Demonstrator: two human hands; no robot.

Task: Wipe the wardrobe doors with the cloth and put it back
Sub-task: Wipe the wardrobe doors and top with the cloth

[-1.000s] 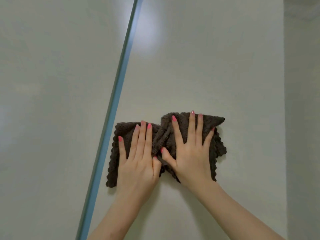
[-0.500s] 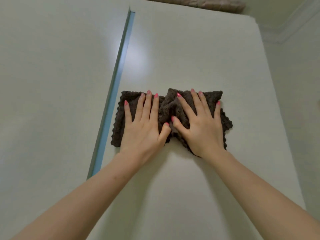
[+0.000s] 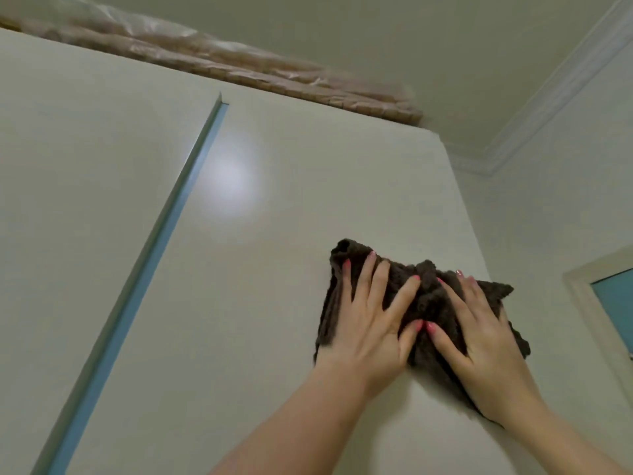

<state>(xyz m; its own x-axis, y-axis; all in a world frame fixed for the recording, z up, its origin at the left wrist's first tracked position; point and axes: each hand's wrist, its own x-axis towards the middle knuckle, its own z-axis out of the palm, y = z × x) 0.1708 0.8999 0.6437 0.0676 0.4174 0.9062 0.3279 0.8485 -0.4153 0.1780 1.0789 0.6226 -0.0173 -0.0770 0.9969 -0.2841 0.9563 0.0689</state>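
Both hands and the cloth have slid toward the right edge of the door since half a second ago, away from the seam they were beside, and the view has tipped upward so the wardrobe's top and the ceiling now show. No brand, label or writing can be read anywhere.

At the left is the pale, glossy left wardrobe door, then the blue-grey vertical strip between the doors, with a soft patch of reflected light just right of it. The pale right wardrobe door carries the dark brown, scallop-edged terry cloth, bunched up in the middle and pressed flat against the panel near its right edge. The left hand lies open on the cloth's left part, fingers spread, pink nails showing. The right hand lies open on the right part, its thumb tip touching the left thumb. Along the wardrobe's top runs a tan quilted bundle in clear plastic. At the far right a pale-framed blue panel is on the wall.
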